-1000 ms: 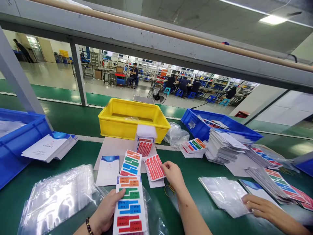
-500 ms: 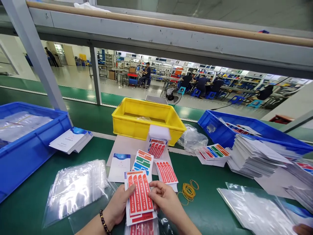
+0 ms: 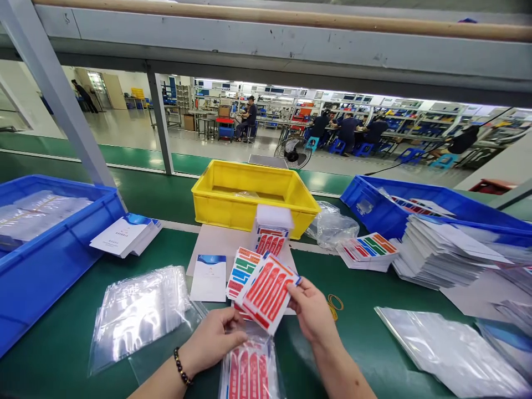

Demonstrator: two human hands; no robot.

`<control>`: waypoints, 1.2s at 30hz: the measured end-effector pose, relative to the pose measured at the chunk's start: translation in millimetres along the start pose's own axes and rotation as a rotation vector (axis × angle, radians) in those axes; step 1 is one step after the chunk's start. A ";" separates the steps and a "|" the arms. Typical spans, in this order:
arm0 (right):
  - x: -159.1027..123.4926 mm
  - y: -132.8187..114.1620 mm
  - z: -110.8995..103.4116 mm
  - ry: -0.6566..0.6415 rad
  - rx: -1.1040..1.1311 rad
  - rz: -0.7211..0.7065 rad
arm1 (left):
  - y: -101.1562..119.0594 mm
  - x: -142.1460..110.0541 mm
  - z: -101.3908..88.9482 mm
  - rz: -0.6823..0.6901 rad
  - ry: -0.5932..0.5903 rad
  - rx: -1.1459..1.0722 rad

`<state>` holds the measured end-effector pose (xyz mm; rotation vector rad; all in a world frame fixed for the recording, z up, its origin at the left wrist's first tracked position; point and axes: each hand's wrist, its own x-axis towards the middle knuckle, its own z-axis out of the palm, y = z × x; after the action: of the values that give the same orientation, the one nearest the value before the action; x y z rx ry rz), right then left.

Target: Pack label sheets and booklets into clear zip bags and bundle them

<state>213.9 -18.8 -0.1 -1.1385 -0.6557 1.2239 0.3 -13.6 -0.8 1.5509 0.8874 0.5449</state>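
My right hand (image 3: 312,313) pinches a small stack of red label sheets (image 3: 266,291), tilted above the green bench. My left hand (image 3: 216,341), with a bead bracelet on its wrist, grips the mouth of a clear plastic bag (image 3: 249,371) that has red label sheets inside. Just beyond lie a sheet of coloured labels (image 3: 243,270), a white and blue leaflet (image 3: 208,277) and a stack of red labels (image 3: 271,235).
A yellow bin (image 3: 253,202) stands behind, with blue bins at the left (image 3: 45,249) and the right (image 3: 419,213). Clear bags (image 3: 139,307) lie to the left and more bags (image 3: 449,349) to the right. Paper stacks (image 3: 440,252) and rubber bands (image 3: 333,303) are nearby.
My right hand took red label sheets from the bench, brought them to my left hand, and now lifts some of them tilted. Other sheets sit in the bag. The view shifted left.
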 end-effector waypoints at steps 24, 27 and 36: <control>-5.8 -1.4 1.8 -0.066 -0.212 -0.010 | -2.0 1.8 -0.9 0.123 -0.019 0.007; -5.5 -3.0 -0.5 -0.090 -0.235 -0.027 | -1.4 1.9 -0.5 0.125 0.009 0.029; -10.1 11.6 8.0 -0.304 -0.272 0.068 | -3.0 2.6 2.2 0.108 0.062 0.011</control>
<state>199.7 -26.6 -6.2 -1.2158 -1.0451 1.4111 2.9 -13.0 -4.5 1.6056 0.8581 0.6696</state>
